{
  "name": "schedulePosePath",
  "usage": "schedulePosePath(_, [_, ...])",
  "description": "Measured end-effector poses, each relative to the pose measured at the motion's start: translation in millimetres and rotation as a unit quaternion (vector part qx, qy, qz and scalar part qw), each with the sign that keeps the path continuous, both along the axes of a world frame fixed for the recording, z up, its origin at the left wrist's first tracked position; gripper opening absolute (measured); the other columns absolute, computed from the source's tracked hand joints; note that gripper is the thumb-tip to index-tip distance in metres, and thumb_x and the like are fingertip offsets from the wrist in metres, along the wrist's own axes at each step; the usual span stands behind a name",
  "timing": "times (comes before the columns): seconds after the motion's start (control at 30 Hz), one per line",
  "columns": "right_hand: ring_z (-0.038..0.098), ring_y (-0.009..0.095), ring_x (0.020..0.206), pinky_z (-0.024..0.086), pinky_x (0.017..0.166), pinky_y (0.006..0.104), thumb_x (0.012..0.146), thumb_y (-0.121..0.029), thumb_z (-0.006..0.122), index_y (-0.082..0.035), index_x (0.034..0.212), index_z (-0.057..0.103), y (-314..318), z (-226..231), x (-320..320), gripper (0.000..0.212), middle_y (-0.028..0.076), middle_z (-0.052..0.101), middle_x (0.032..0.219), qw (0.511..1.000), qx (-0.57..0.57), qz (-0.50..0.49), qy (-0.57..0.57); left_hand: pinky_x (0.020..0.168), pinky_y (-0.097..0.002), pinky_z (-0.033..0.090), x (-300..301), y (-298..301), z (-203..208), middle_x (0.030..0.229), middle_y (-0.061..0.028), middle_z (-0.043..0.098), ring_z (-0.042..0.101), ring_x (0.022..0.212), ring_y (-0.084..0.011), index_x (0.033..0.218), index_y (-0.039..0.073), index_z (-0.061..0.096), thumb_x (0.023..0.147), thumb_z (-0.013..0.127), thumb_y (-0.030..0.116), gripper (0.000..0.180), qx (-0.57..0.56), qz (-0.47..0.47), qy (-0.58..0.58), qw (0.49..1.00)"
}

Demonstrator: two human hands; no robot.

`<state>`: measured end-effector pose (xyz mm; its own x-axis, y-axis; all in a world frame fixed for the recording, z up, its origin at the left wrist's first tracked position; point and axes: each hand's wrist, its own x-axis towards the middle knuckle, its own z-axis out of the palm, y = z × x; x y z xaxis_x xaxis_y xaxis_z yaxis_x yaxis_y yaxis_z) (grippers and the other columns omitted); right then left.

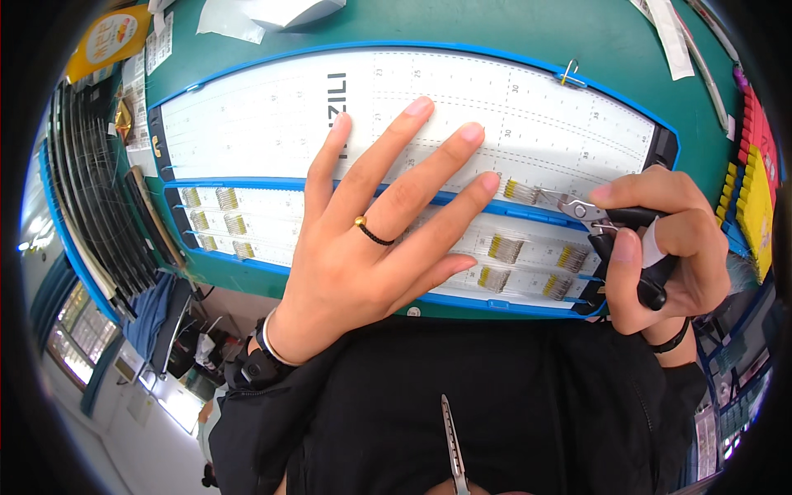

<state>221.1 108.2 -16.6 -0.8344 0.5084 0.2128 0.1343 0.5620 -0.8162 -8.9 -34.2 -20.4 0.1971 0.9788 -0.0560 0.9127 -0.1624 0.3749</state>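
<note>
A long blue-edged case point(247, 124) lies open before me, with white boards printed with ruler marks. Small bundles of thin metal hooks with yellow ends point(505, 247) sit in rows on its near half. My left hand point(355, 239) lies palm down across the middle of the case, fingers spread, hiding part of both halves. In my right hand point(685, 239) are small cutting pliers point(586, 212) with silver jaws and black handles. Their tip points left, close to a hook bundle point(520, 191) by the hinge; whether it touches is too fine to tell.
The case rests on a green mat point(470, 21). White paper point(289, 12) lies beyond it. A yellow packet point(107, 37) and a stack of dark, thin-edged items point(95, 181) stand left. Red and yellow toothed pieces point(752, 190) are at the right. A slim metal tool point(452, 437) shows against my dark clothing.
</note>
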Motion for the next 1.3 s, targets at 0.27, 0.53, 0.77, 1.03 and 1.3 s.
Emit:
schedulePosePath(0.27, [0.059,0.018,0.076,0.049,0.071,0.0279,0.081,0.007,0.056,-0.003,0.082,0.041,-0.2,-2.1,1.1,0.017,0.027,0.067,0.097,0.998,-0.005,-0.024,0.051,0.109,-0.0517,0.035,3.1,15.4,26.3,0.133,-0.0103,0.061,0.053,0.127,-0.0345,0.118,0.011,0.070,0.084,0.070,0.035,0.041,-0.008,0.036,-0.057,0.998])
schedulePosePath(0.53, [0.057,0.010,0.071,0.048,0.066,0.0212,0.088,-0.005,0.058,-0.005,0.087,0.042,-6.0,6.1,15.5,0.016,0.023,0.066,0.098,0.964,-0.170,-0.157,0.134,0.074,-0.0374,0.048,9.5,79.7,-0.9,0.090,-0.0101,0.064,0.062,0.084,-0.0273,0.094,0.002,0.065,0.080,0.076,0.011,0.020,0.210,0.049,-0.063,0.974])
schedulePosePath(0.77, [0.060,0.013,0.065,0.052,0.054,0.0219,0.090,-0.010,0.059,-0.004,0.089,0.040,-15.7,-1.4,45.6,0.020,0.024,0.065,0.096,0.919,-0.288,-0.198,0.184,0.072,-0.0340,0.048,23.0,99.6,-6.0,0.084,-0.0098,0.064,0.061,0.082,-0.0253,0.089,0.001,0.066,0.083,0.074,0.009,0.013,0.155,0.062,-0.166,0.972])
schedulePosePath(1.03, [0.060,0.013,0.065,0.051,0.055,0.0231,0.090,-0.011,0.060,-0.002,0.090,0.044,-13.6,-11.9,47.6,0.019,0.023,0.064,0.097,0.885,-0.350,-0.238,0.196,0.074,-0.0281,0.048,17.8,97.8,-11.9,0.085,-0.0078,0.068,0.063,0.080,-0.0188,0.088,-0.002,0.068,0.085,0.071,0.008,0.010,0.110,0.101,-0.208,0.967])
schedulePosePath(1.3, [0.061,0.014,0.068,0.052,0.056,0.0230,0.089,-0.009,0.060,-0.002,0.090,0.043,-13.3,-13.7,48.4,0.018,0.024,0.064,0.097,0.890,-0.341,-0.216,0.211,0.075,-0.0267,0.046,17.6,96.3,-6.9,0.085,-0.0087,0.066,0.061,0.082,-0.0198,0.090,-0.002,0.068,0.088,0.069,0.009,0.010,0.063,0.150,-0.248,0.955])
